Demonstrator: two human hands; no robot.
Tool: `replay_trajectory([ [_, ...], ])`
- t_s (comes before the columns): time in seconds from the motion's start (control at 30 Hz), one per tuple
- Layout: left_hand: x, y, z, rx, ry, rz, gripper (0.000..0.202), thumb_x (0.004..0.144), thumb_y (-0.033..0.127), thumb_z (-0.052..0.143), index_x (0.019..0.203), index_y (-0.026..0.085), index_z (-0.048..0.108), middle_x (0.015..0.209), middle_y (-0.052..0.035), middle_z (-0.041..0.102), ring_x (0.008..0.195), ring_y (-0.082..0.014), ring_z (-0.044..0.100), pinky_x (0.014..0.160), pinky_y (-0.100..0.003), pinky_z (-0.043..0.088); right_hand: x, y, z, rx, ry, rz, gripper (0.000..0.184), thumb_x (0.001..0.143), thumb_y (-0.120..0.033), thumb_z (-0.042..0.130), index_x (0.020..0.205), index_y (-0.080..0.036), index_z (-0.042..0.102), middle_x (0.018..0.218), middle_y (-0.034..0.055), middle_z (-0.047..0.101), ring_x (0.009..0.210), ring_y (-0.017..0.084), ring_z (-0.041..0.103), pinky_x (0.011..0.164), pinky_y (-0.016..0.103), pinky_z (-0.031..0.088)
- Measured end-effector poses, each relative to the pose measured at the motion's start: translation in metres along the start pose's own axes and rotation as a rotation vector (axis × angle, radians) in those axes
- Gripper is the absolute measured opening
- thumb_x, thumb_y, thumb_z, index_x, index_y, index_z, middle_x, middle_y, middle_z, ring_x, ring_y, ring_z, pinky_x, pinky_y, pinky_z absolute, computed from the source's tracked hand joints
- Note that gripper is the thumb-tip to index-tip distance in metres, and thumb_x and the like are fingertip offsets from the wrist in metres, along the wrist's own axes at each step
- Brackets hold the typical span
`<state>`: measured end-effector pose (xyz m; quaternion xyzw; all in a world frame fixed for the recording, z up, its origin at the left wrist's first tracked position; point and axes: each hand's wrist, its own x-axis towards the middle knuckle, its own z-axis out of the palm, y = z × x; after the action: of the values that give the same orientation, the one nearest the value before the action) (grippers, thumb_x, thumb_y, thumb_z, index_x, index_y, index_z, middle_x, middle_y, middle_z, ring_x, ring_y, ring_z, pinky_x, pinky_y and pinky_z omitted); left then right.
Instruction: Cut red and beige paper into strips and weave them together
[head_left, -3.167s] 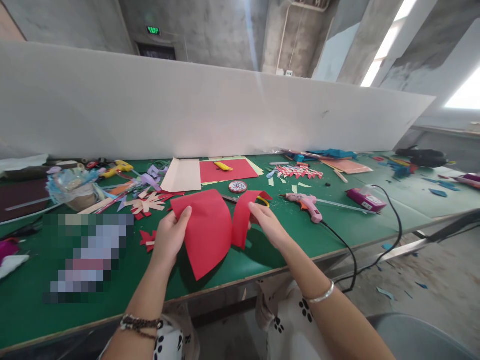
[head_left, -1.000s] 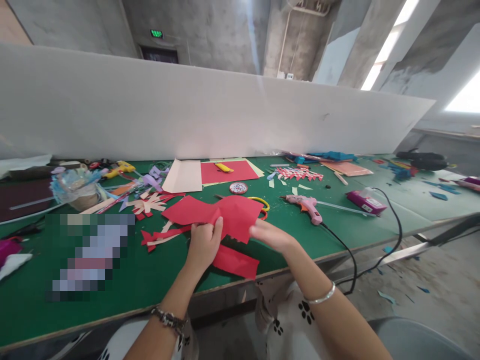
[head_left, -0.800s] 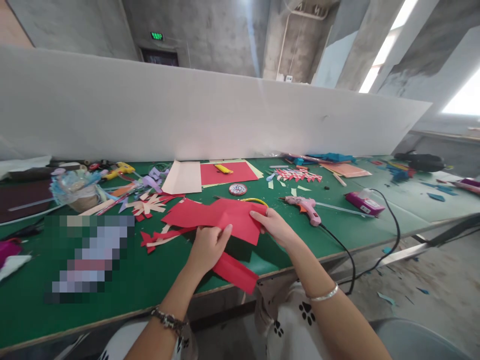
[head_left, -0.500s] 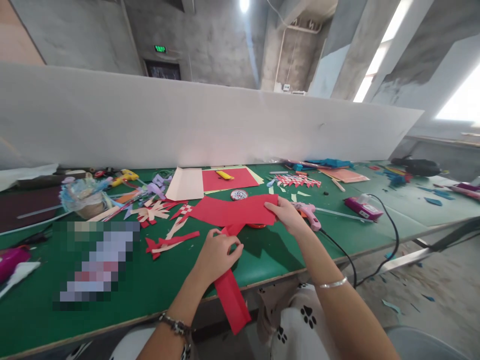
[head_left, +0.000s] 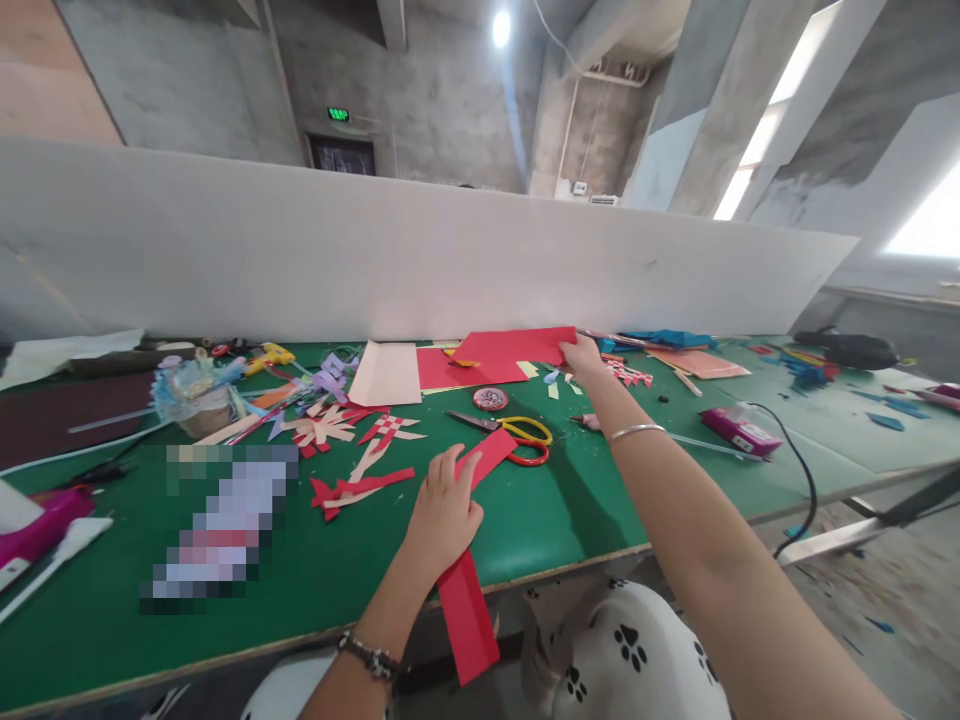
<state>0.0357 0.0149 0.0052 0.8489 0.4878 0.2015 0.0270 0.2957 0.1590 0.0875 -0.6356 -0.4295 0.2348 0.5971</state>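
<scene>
While the right hand (head_left: 582, 357) is out at full reach toward the back of the bench (head_left: 536, 530), it has a red sheet (head_left: 521, 346) pinched at its right end between thumb and fingers. That sheet is up over a flat red card (head_left: 433, 373), masking part of it and part of a yellow tool (head_left: 460, 360) lying there. Nearer the front edge, the left hand (head_left: 446, 510) is over a red strip (head_left: 469, 625), fingers curved and parted, thumb out to the side; it is touching the strip, but whether it grips or merely presses, I can't tell. One end of that strip points up at the scissors (head_left: 486, 422), overlapping them near the red handle; the other hangs past the bench's front edge. The scissors lie flat, dark blades aimed left, yellow and red handles to the right. Just behind them sits a round tin (head_left: 490, 399), and left of them a woven red-and-cream piece (head_left: 390, 427), with a bundle of red and cream strips (head_left: 360, 492) closer in. A cream card (head_left: 386, 374) stands out at the back, beside the flat red card. Over on the right, a pink glue gun (head_left: 591, 423) is partly hidden by the right forearm, with a purple box (head_left: 739, 432) beyond.
</scene>
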Motion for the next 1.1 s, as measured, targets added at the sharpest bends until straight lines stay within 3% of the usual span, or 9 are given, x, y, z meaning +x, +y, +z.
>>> replay_trajectory([
  [0.2, 0.004, -0.004, -0.010, 0.025, -0.050, -0.232, 0.053, 0.080, 0.022, 0.045, 0.131, 0.012, 0.036, 0.116, -0.0140, 0.056, 0.106, -0.0253, 0.054, 0.084, -0.036, 0.043, -0.008, 0.023, 0.009, 0.212, 0.111, 0.336, 0.032, 0.086, -0.032, 0.049, 0.113, -0.014, 0.050, 0.110, 0.0078, 0.055, 0.092, 0.017, 0.057, 0.077, 0.037, 0.050],
  [0.37, 0.004, -0.008, -0.021, -0.002, -0.076, -0.290, 0.037, 0.083, 0.021, 0.044, 0.119, 0.019, 0.049, 0.110, -0.0069, 0.064, 0.098, -0.0216, 0.060, 0.076, -0.030, 0.044, -0.025, 0.036, 0.033, 0.343, 0.002, 0.414, 0.031, 0.086, -0.031, 0.050, 0.112, -0.014, 0.051, 0.110, 0.0078, 0.055, 0.092, 0.017, 0.057, 0.077, 0.037, 0.050],
  [0.5, 0.002, -0.010, -0.032, -0.009, 0.073, -0.219, 0.021, 0.084, 0.020, 0.043, 0.097, 0.021, 0.059, 0.099, -0.0028, 0.066, 0.090, -0.0193, 0.060, 0.064, -0.026, 0.044, -0.043, 0.033, 0.041, 0.338, 0.008, 0.365, 0.030, 0.084, -0.022, 0.051, 0.112, -0.013, 0.050, 0.100, 0.0065, 0.057, 0.082, 0.014, 0.058, 0.070, 0.030, 0.050],
  [0.6, 0.000, -0.013, -0.039, 0.051, 0.320, -0.065, 0.017, 0.084, 0.017, 0.044, 0.088, 0.020, 0.061, 0.089, -0.0029, 0.065, 0.085, -0.0186, 0.059, 0.066, -0.027, 0.044, -0.073, 0.017, 0.032, 0.299, 0.073, 0.222, 0.036, 0.081, -0.016, 0.051, 0.116, -0.017, 0.046, 0.097, 0.0030, 0.055, 0.081, 0.011, 0.055, 0.070, 0.023, 0.046],
  [0.67, -0.001, -0.014, -0.042, 0.128, 0.464, 0.055, 0.018, 0.084, 0.015, 0.045, 0.088, 0.018, 0.062, 0.087, -0.0044, 0.063, 0.085, -0.0195, 0.057, 0.070, -0.029, 0.044, -0.102, 0.000, 0.018, 0.286, 0.064, 0.047, 0.028, 0.083, -0.020, 0.047, 0.111, -0.023, 0.050, 0.097, -0.0005, 0.055, 0.085, 0.009, 0.053, 0.074, 0.021, 0.044],
  [0.73, -0.001, -0.014, -0.044, 0.211, 0.541, 0.144, 0.019, 0.083, 0.013, 0.046, 0.088, 0.018, 0.063, 0.088, -0.0058, 0.062, 0.085, -0.0207, 0.055, 0.071, -0.031, 0.043, -0.134, -0.018, 0.003, 0.135, -0.059, -0.412, 0.024, 0.085, -0.023, 0.042, 0.107, -0.020, 0.053, 0.098, 0.0027, 0.056, 0.090, 0.012, 0.052, 0.078, 0.025, 0.043],
  [0.8, -0.002, -0.012, -0.043, 0.274, 0.570, 0.199, 0.019, 0.082, 0.011, 0.046, 0.088, 0.018, 0.063, 0.087, -0.0065, 0.062, 0.083, -0.0215, 0.054, 0.069, -0.033, 0.043, -0.164, -0.029, -0.007, -0.096, -0.277, -0.754, 0.021, 0.086, -0.027, 0.044, 0.100, -0.019, 0.057, 0.098, 0.0048, 0.057, 0.095, 0.015, 0.051, 0.084, 0.029, 0.041],
  [0.9, -0.002, -0.008, -0.039, 0.303, 0.543, 0.290, 0.018, 0.083, 0.011, 0.046, 0.086, 0.017, 0.063, 0.086, -0.0066, 0.061, 0.082, -0.0208, 0.053, 0.070, -0.033, 0.043, -0.194, -0.025, -0.009, -0.450, -0.564, -0.947, 0.031, 0.080, -0.037, 0.056, 0.105, -0.019, 0.056, 0.107, 0.0075, 0.055, 0.101, 0.019, 0.048, 0.089, 0.033, 0.038],
  [1.1, -0.001, -0.005, -0.034, 0.225, 0.210, 0.447, 0.022, 0.086, 0.012, 0.040, 0.093, 0.018, 0.060, 0.092, -0.0059, 0.059, 0.082, -0.0187, 0.054, 0.069, -0.030, 0.045, -0.198, 0.010, 0.001, -0.829, -0.599, -0.933, 0.013, 0.088, -0.019, 0.044, 0.085, -0.016, 0.056, 0.081, 0.0046, 0.059, 0.080, 0.017, 0.052, 0.080, 0.031, 0.038],
])
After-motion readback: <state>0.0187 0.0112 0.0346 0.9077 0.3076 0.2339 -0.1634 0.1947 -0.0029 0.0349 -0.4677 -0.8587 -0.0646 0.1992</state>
